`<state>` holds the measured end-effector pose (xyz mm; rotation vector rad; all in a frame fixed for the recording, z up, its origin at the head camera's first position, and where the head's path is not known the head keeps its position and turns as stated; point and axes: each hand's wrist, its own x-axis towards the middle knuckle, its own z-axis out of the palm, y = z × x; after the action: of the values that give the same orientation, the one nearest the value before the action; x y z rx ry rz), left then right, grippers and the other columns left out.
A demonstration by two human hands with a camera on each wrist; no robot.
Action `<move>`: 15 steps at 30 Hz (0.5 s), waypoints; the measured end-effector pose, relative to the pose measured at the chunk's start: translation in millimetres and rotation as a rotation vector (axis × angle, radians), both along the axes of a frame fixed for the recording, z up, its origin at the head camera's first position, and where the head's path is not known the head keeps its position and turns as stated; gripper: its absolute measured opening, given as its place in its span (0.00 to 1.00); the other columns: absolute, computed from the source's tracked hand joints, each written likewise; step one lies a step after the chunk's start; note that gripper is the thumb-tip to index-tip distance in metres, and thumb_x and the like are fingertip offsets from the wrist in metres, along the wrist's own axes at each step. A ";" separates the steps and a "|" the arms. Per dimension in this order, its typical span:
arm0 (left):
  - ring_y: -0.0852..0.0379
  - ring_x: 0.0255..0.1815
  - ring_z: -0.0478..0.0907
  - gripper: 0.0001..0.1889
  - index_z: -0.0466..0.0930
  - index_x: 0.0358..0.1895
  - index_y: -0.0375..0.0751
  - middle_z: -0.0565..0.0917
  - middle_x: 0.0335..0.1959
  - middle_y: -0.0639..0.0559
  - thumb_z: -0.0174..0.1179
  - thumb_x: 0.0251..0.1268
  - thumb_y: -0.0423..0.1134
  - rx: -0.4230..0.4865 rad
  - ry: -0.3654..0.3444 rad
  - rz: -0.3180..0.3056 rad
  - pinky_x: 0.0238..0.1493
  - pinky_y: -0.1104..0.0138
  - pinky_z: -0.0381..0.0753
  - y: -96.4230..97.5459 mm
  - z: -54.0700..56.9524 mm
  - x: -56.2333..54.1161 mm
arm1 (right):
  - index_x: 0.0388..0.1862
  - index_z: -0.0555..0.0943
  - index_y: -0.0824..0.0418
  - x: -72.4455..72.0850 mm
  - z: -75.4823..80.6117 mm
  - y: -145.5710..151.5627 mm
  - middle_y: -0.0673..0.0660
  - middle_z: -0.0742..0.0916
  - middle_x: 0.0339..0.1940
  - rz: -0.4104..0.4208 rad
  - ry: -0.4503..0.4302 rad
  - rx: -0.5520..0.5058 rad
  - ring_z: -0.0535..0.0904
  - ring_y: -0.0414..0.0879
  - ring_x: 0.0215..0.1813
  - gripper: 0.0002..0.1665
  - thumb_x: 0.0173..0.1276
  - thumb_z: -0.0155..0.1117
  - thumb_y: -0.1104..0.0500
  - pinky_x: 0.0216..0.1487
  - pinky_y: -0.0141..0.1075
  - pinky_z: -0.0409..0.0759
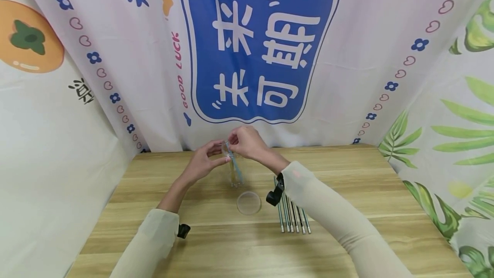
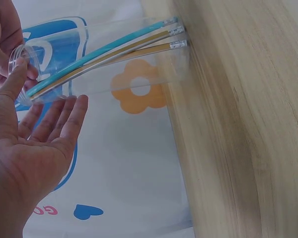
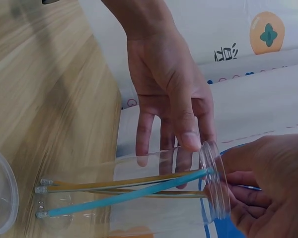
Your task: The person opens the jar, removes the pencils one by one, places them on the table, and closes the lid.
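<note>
A clear plastic jar (image 1: pixel 236 179) stands upright near the table's back edge. Inside lean a blue pencil (image 3: pixel 124 196) and two yellowish pencils (image 3: pixel 94 185), their eraser ends at the bottom. My left hand (image 1: pixel 201 164) holds the jar by its threaded mouth, thumb on the near side and fingers round the far side. At the opening, my right hand (image 1: pixel 247 143) has its fingers curled, pinching the blue pencil's upper end; its fingertips (image 2: pixel 32 74) reach inside the rim.
Right of the jar, several pencils (image 1: pixel 287 213) lie side by side on the wooden table (image 1: pixel 216 248), partly under my right forearm. A round clear lid (image 1: pixel 248 203) lies in front of the jar. A printed curtain (image 1: pixel 162 110) hangs directly behind the table.
</note>
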<state>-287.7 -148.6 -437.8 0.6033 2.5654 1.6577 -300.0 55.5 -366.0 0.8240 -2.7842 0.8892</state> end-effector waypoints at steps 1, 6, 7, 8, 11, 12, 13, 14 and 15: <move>0.37 0.70 0.78 0.37 0.71 0.76 0.35 0.81 0.69 0.36 0.75 0.68 0.41 0.002 0.000 -0.001 0.69 0.49 0.82 -0.2 -0.4 -0.2 | 0.45 0.91 0.65 0.2 0.1 -1.0 0.56 0.93 0.39 -0.003 0.008 0.013 0.90 0.46 0.42 0.07 0.69 0.75 0.64 0.47 0.34 0.89; 0.38 0.70 0.79 0.36 0.71 0.76 0.37 0.81 0.69 0.37 0.74 0.69 0.41 0.013 0.002 -0.014 0.65 0.53 0.85 -0.8 -2.0 -1.4 | 0.43 0.92 0.65 1.4 -1.4 -4.6 0.55 0.93 0.38 -0.022 0.051 0.039 0.89 0.46 0.41 0.07 0.68 0.76 0.64 0.45 0.36 0.89; 0.39 0.70 0.79 0.35 0.71 0.76 0.37 0.81 0.68 0.38 0.74 0.69 0.41 0.015 0.000 -0.013 0.65 0.54 0.85 -1.1 -2.0 -1.3 | 0.43 0.92 0.65 1.6 -2.1 -5.2 0.55 0.93 0.38 -0.027 0.058 0.041 0.89 0.45 0.41 0.07 0.68 0.76 0.64 0.45 0.35 0.89; 0.39 0.70 0.79 0.35 0.72 0.75 0.37 0.81 0.68 0.38 0.74 0.68 0.42 0.016 -0.002 -0.012 0.65 0.54 0.85 -1.3 -2.1 -1.3 | 0.43 0.92 0.64 1.8 -2.8 -5.8 0.55 0.93 0.38 -0.031 0.065 0.043 0.89 0.45 0.40 0.07 0.68 0.76 0.63 0.44 0.35 0.89; 0.40 0.70 0.79 0.35 0.72 0.75 0.38 0.81 0.68 0.39 0.75 0.68 0.42 0.016 -0.012 -0.008 0.65 0.53 0.85 -1.6 -2.9 -1.8 | 0.41 0.92 0.63 2.1 -5.2 -7.6 0.54 0.93 0.37 -0.045 0.080 0.045 0.89 0.44 0.39 0.05 0.68 0.77 0.63 0.43 0.35 0.89; 0.40 0.70 0.79 0.35 0.72 0.75 0.39 0.81 0.68 0.40 0.75 0.68 0.43 0.016 -0.015 -0.007 0.66 0.52 0.85 -1.6 -3.4 -2.1 | 0.41 0.92 0.62 2.2 -6.0 -8.2 0.53 0.93 0.36 -0.050 0.086 0.046 0.89 0.44 0.39 0.05 0.68 0.77 0.62 0.43 0.34 0.89; 0.40 0.70 0.79 0.35 0.72 0.75 0.39 0.81 0.68 0.40 0.75 0.68 0.43 0.014 -0.016 -0.007 0.66 0.52 0.85 -1.6 -3.5 -2.2 | 0.40 0.92 0.62 2.2 -6.8 -8.8 0.53 0.93 0.36 -0.055 0.094 0.048 0.89 0.44 0.38 0.04 0.68 0.77 0.62 0.42 0.34 0.89; 0.40 0.70 0.79 0.35 0.72 0.75 0.39 0.81 0.68 0.40 0.75 0.68 0.43 0.013 -0.016 -0.008 0.66 0.52 0.85 -1.6 -3.7 -2.4 | 0.39 0.92 0.61 2.3 -7.5 -9.3 0.53 0.93 0.36 -0.061 0.102 0.052 0.89 0.44 0.38 0.04 0.68 0.77 0.61 0.42 0.34 0.89; 0.40 0.70 0.79 0.35 0.72 0.75 0.39 0.81 0.68 0.40 0.75 0.68 0.43 0.012 -0.016 -0.009 0.66 0.51 0.85 -1.7 -3.7 -2.4 | 0.39 0.92 0.61 2.1 -8.2 -10.0 0.53 0.92 0.35 -0.067 0.111 0.055 0.89 0.44 0.38 0.04 0.68 0.77 0.61 0.42 0.34 0.89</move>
<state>-290.1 -150.3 -441.5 0.5989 2.5401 1.6694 -297.9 45.6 -374.2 0.7587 -2.7335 0.7356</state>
